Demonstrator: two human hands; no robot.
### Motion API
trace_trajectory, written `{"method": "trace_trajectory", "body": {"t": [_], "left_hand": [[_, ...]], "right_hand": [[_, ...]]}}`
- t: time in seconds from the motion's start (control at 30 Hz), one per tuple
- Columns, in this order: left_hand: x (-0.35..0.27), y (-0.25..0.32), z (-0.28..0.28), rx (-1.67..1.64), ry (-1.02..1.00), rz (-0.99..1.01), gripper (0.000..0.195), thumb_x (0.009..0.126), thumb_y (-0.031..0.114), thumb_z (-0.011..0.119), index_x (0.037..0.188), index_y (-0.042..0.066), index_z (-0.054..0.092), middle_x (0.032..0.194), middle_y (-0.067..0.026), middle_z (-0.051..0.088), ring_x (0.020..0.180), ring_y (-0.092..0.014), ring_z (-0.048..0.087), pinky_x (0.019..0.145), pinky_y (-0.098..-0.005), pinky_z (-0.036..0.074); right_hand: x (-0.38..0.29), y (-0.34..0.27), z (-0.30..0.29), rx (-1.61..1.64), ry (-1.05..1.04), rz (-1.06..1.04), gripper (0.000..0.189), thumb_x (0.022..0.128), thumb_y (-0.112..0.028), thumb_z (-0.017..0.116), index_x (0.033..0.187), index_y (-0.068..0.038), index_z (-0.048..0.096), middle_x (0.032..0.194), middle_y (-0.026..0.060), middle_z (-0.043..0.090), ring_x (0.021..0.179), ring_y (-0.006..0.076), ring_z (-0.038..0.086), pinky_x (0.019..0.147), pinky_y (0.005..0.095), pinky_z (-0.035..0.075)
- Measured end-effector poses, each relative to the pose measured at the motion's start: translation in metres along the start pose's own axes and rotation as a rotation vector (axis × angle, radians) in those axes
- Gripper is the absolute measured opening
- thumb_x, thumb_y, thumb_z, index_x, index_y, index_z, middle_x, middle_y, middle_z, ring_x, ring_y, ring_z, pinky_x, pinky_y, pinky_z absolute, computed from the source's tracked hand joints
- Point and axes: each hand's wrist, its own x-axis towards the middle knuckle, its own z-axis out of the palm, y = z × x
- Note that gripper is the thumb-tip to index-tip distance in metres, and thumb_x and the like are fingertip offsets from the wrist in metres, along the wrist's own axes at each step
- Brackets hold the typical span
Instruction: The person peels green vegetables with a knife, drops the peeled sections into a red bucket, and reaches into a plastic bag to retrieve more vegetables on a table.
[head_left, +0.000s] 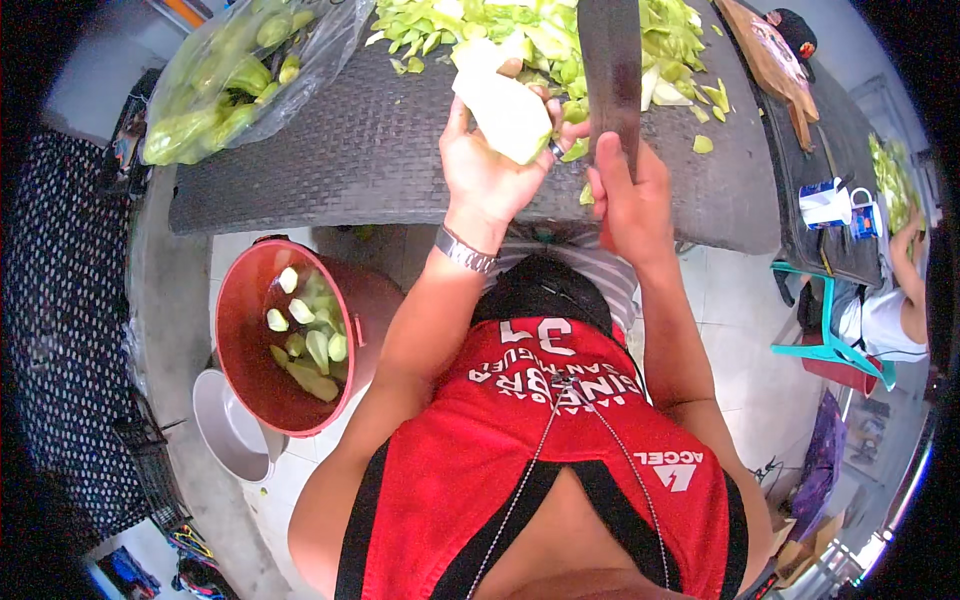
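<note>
My left hand (487, 169), palm up, cradles a peeled pale-green fruit (506, 112) above the near part of the table. A metal-band watch circles that wrist. My right hand (636, 199) is closed around the grip of a broad knife (609, 67). The wide, dark blade points away from me, just right of the fruit, with a gap between them. My right thumb lies along the base of the blade. Beyond both hands, a heap of green peelings (540, 45) spreads over the dark woven-patterned tabletop (360, 165).
Left on the table, a clear plastic bag (232, 90) holds unpeeled green fruits. A red bucket (225, 337) with peeled fruits in water stands below, beside a pale basin (232, 427). Rightward are a wooden board (772, 67), mugs (825, 204) and another person (877, 322) by more peelings.
</note>
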Motion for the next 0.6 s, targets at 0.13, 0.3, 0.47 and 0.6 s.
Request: {"method": "trace_trajectory", "body": {"t": [0.13,0.3,0.47,0.6], "left_hand": [[-0.004,-0.004,0.01,0.042,0.029,-0.01,0.057,0.097,0.057,0.042,0.127,0.011,0.058,0.111,-0.0145,0.063,0.109,-0.034,0.056,0.097,-0.0521,0.044],[0.011,0.013,-0.017,0.075,-0.296,-0.104,0.061,0.095,0.059,0.046,0.128,0.009,0.058,0.118,-0.0154,0.061,0.114,-0.036,0.055,0.1,-0.0518,0.044],[0.01,0.009,-0.003,0.162,-0.204,-0.03,0.066,0.094,0.069,0.041,0.117,0.01,0.059,0.108,-0.013,0.062,0.102,-0.032,0.06,0.089,-0.0471,0.054],[0.008,-0.008,0.017,0.279,0.121,0.184,0.071,0.093,0.073,0.036,0.101,0.005,0.058,0.087,-0.0113,0.06,0.078,-0.033,0.062,0.07,-0.0444,0.051]], "right_hand": [[0.006,0.004,-0.018,-0.026,-0.036,-0.065,0.043,0.1,-0.044,0.052,0.099,-0.002,0.062,0.065,0.0052,0.058,0.061,0.016,0.056,0.059,0.0363,0.044],[0.0,0.009,-0.022,-0.18,-0.04,-0.029,0.048,0.098,-0.05,0.054,0.096,-0.002,0.06,0.069,0.0113,0.062,0.062,0.0202,0.059,0.059,0.0374,0.046],[-0.014,-0.01,-0.008,-0.317,-0.127,-0.033,0.052,0.093,-0.054,0.06,0.094,-0.002,0.059,0.069,0.0147,0.061,0.061,0.0255,0.06,0.059,0.0391,0.047],[-0.02,-0.002,0.007,-0.263,-0.193,-0.061,0.051,0.088,-0.051,0.067,0.087,-0.001,0.057,0.067,0.0151,0.059,0.061,0.0276,0.061,0.058,0.0401,0.047]]}}
